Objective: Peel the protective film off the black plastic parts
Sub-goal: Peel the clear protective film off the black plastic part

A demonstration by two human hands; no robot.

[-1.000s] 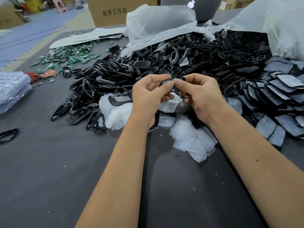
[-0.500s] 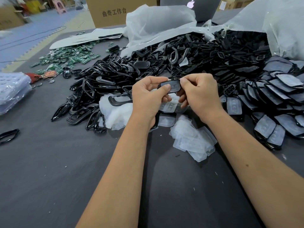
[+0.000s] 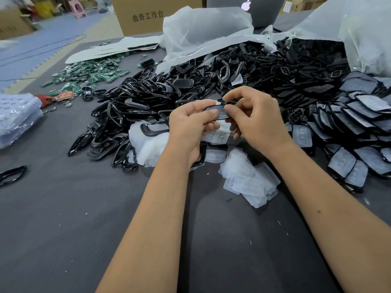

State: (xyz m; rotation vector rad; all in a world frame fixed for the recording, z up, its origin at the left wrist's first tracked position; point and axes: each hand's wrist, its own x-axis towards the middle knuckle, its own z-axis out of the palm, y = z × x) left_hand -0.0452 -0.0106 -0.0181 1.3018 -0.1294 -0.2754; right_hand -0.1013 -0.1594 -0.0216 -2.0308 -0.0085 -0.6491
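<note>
A small flat black plastic part (image 3: 220,112) with clear film on it sits between both hands above the table. My left hand (image 3: 188,130) grips its left end, thumb on top. My right hand (image 3: 256,121) pinches the part's upper right edge with thumb and forefinger, where a pale corner of film (image 3: 216,102) shows. Peeled clear films (image 3: 249,182) lie heaped under and in front of the hands. Film-covered black parts (image 3: 359,123) are stacked at the right. Bare black frames (image 3: 131,111) are piled at the left.
The dark grey table (image 3: 63,218) stretches toward me. Green circuit boards (image 3: 91,72) lie at the far left. White plastic bags (image 3: 203,32) with more black parts, a cardboard box (image 3: 148,15) and a laptop (image 3: 245,7) stand at the back. A clear blister pack (image 3: 17,119) sits at the left edge.
The part has tilted so its flat face shows toward me. My right fingers have shifted to its upper right edge and a pale corner of film now shows there.
</note>
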